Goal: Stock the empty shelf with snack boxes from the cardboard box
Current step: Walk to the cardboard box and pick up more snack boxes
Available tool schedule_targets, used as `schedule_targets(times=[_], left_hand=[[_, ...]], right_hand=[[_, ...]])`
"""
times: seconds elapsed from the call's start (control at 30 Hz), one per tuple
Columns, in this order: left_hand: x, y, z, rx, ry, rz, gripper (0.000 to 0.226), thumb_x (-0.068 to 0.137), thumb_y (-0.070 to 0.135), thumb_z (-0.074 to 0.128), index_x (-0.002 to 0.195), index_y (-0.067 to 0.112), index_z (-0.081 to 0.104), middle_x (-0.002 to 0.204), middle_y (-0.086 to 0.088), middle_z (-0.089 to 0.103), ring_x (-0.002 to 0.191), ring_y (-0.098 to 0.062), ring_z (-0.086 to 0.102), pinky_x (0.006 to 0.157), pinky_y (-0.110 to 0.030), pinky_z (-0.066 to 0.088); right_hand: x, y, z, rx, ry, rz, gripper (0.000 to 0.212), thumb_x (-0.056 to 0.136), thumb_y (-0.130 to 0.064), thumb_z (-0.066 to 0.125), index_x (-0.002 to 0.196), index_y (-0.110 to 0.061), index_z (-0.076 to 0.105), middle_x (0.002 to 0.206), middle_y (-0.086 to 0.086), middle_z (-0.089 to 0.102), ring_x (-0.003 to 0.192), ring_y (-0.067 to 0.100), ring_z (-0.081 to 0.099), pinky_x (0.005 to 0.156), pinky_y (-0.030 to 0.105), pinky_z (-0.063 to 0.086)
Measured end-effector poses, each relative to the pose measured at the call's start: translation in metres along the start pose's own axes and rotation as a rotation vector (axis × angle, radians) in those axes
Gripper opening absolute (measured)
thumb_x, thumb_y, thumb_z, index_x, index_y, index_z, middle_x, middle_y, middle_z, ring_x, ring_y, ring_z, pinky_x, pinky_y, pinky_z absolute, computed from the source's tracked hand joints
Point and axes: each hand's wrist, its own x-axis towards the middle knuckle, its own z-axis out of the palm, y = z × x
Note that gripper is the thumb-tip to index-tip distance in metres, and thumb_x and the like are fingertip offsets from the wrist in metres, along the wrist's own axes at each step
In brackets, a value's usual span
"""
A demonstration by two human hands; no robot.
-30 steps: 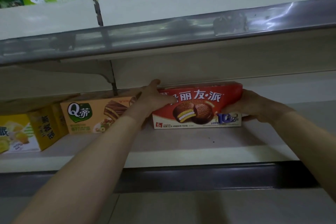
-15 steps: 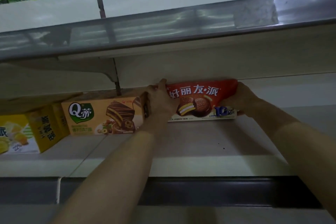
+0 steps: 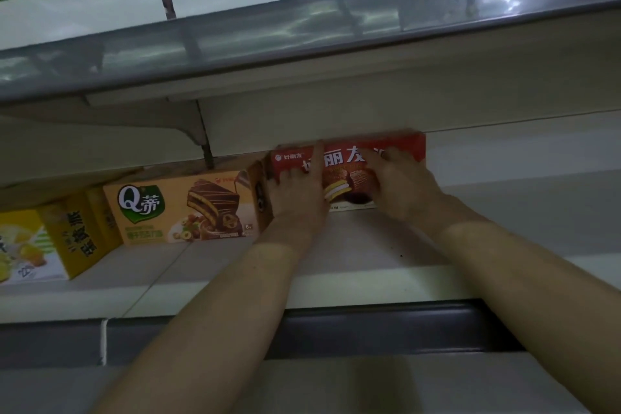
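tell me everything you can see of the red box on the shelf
The red box is a long cardboard carton with white characters and a chocolate pie picture on its front. It stands on its long edge far back on the shelf, just right of the orange box. The left hand and right hand press flat on its front, hiding some print.

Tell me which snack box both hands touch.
The red rectangular cardboard box, rightmost: left hand and right hand press its front; the orange cardboard box stands leftward.
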Motion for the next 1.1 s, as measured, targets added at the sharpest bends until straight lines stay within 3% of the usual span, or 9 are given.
schedule_targets(times=[0.1,0.27,0.37,0.5,0.63,0.77,0.93,1.03,1.1], left_hand=[[-0.003,-0.006,0.003,-0.029,-0.04,-0.029,0.1,0.089,0.033,0.064,0.153,0.031,-0.013,0.132,-0.018,0.05,0.124,-0.036,0.045,0.106,-0.052,0.034],[-0.003,-0.006,0.005,-0.039,0.008,-0.039,0.102,0.088,0.033,0.066,0.154,0.027,-0.012,0.129,-0.019,0.051,0.121,-0.037,0.049,0.099,-0.051,0.04],[-0.001,-0.01,0.009,-0.09,-0.009,-0.048,0.101,0.089,0.028,0.065,0.153,0.03,-0.013,0.124,-0.02,0.053,0.114,-0.037,0.053,0.089,-0.046,0.045],[0.0,-0.01,0.011,-0.154,-0.001,-0.062,0.099,0.09,0.026,0.063,0.153,0.032,-0.013,0.124,-0.019,0.053,0.115,-0.037,0.052,0.086,-0.046,0.046],[0.001,-0.012,0.01,-0.163,0.008,-0.067,0.098,0.09,0.027,0.063,0.154,0.03,-0.012,0.124,-0.019,0.053,0.114,-0.037,0.053,0.086,-0.046,0.046],[0.0,-0.012,0.008,-0.185,0.01,-0.075,0.096,0.091,0.027,0.062,0.154,0.029,-0.011,0.124,-0.019,0.053,0.115,-0.037,0.052,0.087,-0.046,0.046],[0.002,-0.015,0.012,-0.186,0.01,-0.116,0.101,0.088,0.03,0.068,0.154,0.026,-0.008,0.125,-0.019,0.053,0.116,-0.035,0.052,0.089,-0.047,0.047],[0.001,-0.015,0.012,-0.165,0.013,-0.122,0.1,0.089,0.031,0.067,0.154,0.024,-0.008,0.125,-0.019,0.053,0.116,-0.035,0.052,0.088,-0.046,0.047],[0.001,-0.013,0.012,-0.154,0.031,-0.115,0.098,0.089,0.031,0.066,0.154,0.024,-0.007,0.125,-0.018,0.052,0.116,-0.035,0.052,0.086,-0.047,0.047]], right_hand=[[-0.008,-0.001,0.0,-0.069,-0.139,0.024,0.07,0.094,-0.034,0.052,0.153,-0.024,0.016,0.143,0.017,0.038,0.128,0.036,0.038,0.103,0.043,0.034],[-0.006,-0.005,-0.004,-0.085,-0.082,0.13,0.048,0.089,-0.038,0.055,0.132,-0.018,0.051,0.13,0.014,0.052,0.121,0.037,0.047,0.102,0.049,0.033],[-0.006,0.0,-0.002,-0.05,-0.183,0.203,0.033,0.089,-0.023,0.054,0.12,-0.014,0.057,0.12,0.012,0.059,0.111,0.036,0.054,0.101,0.049,0.04],[-0.004,0.0,0.003,0.047,-0.242,0.149,0.033,0.089,-0.02,0.056,0.12,-0.011,0.061,0.12,0.011,0.061,0.108,0.031,0.057,0.096,0.039,0.046],[0.003,0.003,0.004,-0.008,-0.216,0.249,0.03,0.087,-0.03,0.056,0.114,-0.015,0.058,0.106,0.007,0.054,0.112,0.034,0.051,0.107,0.053,0.027],[0.005,0.022,0.009,0.109,-0.328,0.167,0.021,0.085,-0.022,0.06,0.101,-0.014,0.07,0.108,0.005,0.066,0.1,0.026,0.06,0.092,0.035,0.048],[0.004,0.019,0.01,0.082,-0.296,0.09,0.02,0.085,-0.022,0.06,0.1,-0.014,0.07,0.105,0.006,0.066,0.098,0.026,0.06,0.084,0.029,0.048],[0.001,0.006,0.01,-0.058,-0.253,0.081,0.02,0.086,-0.023,0.058,0.103,-0.014,0.063,0.11,0.007,0.063,0.103,0.03,0.058,0.094,0.038,0.043],[0.0,-0.009,0.008,-0.198,-0.103,-0.014,0.024,0.088,-0.026,0.055,0.109,-0.015,0.06,0.113,0.009,0.06,0.108,0.032,0.055,0.097,0.042,0.036]])
